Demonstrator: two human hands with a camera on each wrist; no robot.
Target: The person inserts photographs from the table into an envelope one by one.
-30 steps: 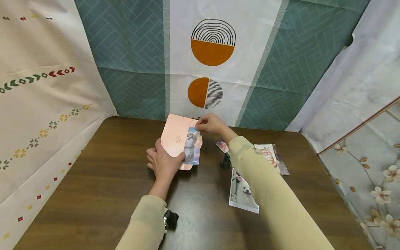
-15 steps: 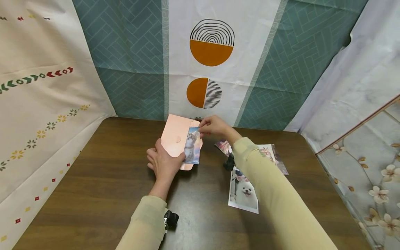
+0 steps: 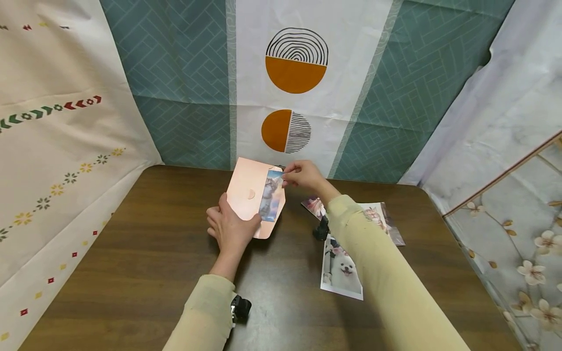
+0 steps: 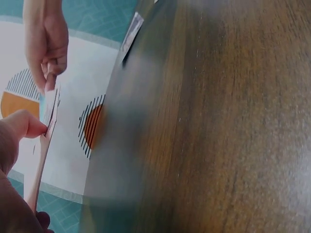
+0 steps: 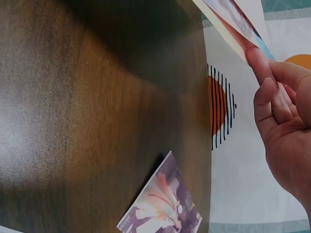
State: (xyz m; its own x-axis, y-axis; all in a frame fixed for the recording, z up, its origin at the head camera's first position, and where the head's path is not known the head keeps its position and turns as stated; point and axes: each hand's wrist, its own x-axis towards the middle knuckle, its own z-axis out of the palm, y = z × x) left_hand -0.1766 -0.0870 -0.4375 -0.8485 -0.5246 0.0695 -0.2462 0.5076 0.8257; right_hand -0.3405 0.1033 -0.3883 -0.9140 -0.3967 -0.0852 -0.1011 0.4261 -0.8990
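A pale pink envelope (image 3: 243,183) is held up over the far part of the table in the head view, its flap side turned to the right. My left hand (image 3: 230,226) grips its near lower edge, the thumb in front. At the envelope's opening lies a photo card of a kitten (image 3: 270,197) against a blue and pink sky. My right hand (image 3: 303,176) pinches the card's upper right corner between thumb and fingers. In the right wrist view the fingertips meet the card (image 5: 243,22) right by the envelope's edge. How far the card reaches inside is hidden.
On the brown wooden table (image 3: 145,263), to the right, lie a white dog photo (image 3: 344,270), a pink flower card (image 3: 313,205) and a card with an orange cat (image 3: 375,214), partly behind my right sleeve. Patterned cloths hang behind and at both sides.
The kitten card has moved up and left, so its lower end no longer sticks out past the envelope's flap. The right hand shifted slightly right, then up; the left stays on the envelope.
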